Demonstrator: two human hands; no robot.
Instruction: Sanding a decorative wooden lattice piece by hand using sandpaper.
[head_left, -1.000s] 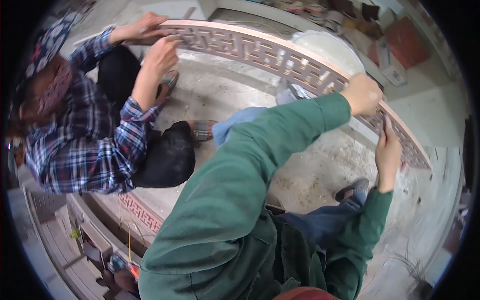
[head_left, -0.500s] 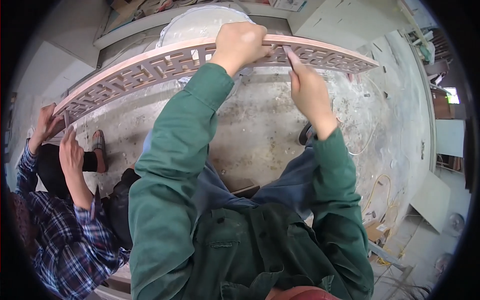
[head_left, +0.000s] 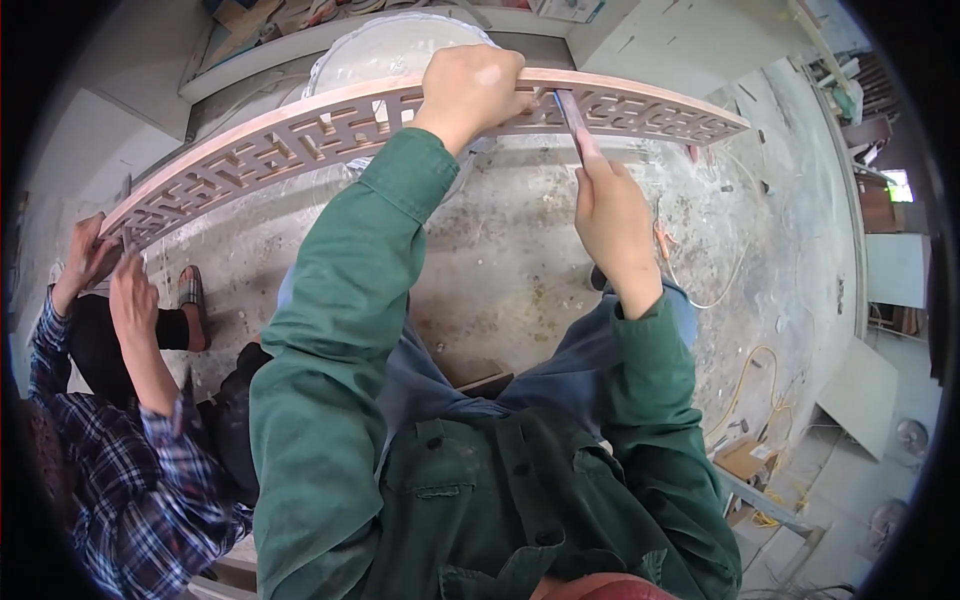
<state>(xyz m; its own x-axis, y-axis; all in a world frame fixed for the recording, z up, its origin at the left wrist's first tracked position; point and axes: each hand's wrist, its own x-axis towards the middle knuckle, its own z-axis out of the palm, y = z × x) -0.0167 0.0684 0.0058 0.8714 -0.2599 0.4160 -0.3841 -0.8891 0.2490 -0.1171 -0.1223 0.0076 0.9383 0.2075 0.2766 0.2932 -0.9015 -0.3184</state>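
A long wooden fretwork panel [head_left: 270, 150] with a cut-out geometric pattern stands on edge across the top of the view. My left hand [head_left: 470, 88] is closed over its upper edge near the middle, fingertips hidden behind it. In my right hand [head_left: 618, 225] is a narrow flat sanding stick [head_left: 572, 120], greyish pink, gripped by its near end. The far end of the stick reaches into an opening of the panel, just right of my left hand.
At the left, a co-worker in a plaid shirt [head_left: 120, 480] has both hands at the panel's left end. Behind the panel is a round, pale, plastic-covered surface [head_left: 400, 45]. Cables [head_left: 745, 385] and a cardboard piece [head_left: 745, 458] lie on the stained floor [head_left: 500, 240] at right.
My right hand has drawn back toward me, and more of the sanding stick shows outside the panel. My left hand keeps its hold. The co-worker's nearer hand has shifted slightly up the view.
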